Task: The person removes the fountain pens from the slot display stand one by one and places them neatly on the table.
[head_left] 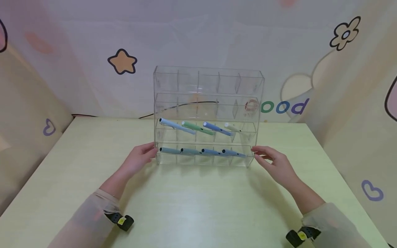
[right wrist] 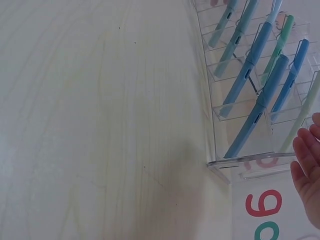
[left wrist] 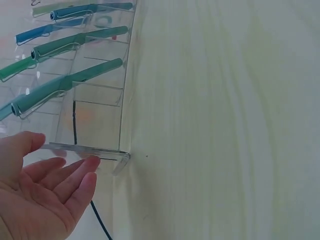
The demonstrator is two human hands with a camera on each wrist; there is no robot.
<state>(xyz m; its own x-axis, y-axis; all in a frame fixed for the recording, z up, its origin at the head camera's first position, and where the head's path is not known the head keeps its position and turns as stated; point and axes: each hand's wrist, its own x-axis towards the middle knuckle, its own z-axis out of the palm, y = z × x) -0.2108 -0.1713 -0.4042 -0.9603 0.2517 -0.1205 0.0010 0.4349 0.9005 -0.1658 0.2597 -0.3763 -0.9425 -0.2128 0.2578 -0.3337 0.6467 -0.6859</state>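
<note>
A clear acrylic pen rack (head_left: 207, 82) with stepped tiers stands upright on the table. My left hand (head_left: 139, 158) touches its lower left side, fingers loosely bent around the edge in the left wrist view. On the opposite side, the fingertips of my right hand (head_left: 276, 163) meet the lower right end panel, fingers extended. Bluish pens, among them a blue pen (head_left: 212, 152), lie slanted along the bottom tier. The tier above holds a light blue pen (head_left: 176, 126), a green pen (head_left: 197, 127), a darker blue pen (head_left: 218, 128) and a pale pen (head_left: 232, 127).
The pale wooden-looking table (head_left: 198, 206) extends in front of the rack and to both sides. Behind it hangs a printed backdrop (head_left: 198, 34) with a star, a flower and coloured letters. Each sleeve carries a small black wrist camera (head_left: 125, 223).
</note>
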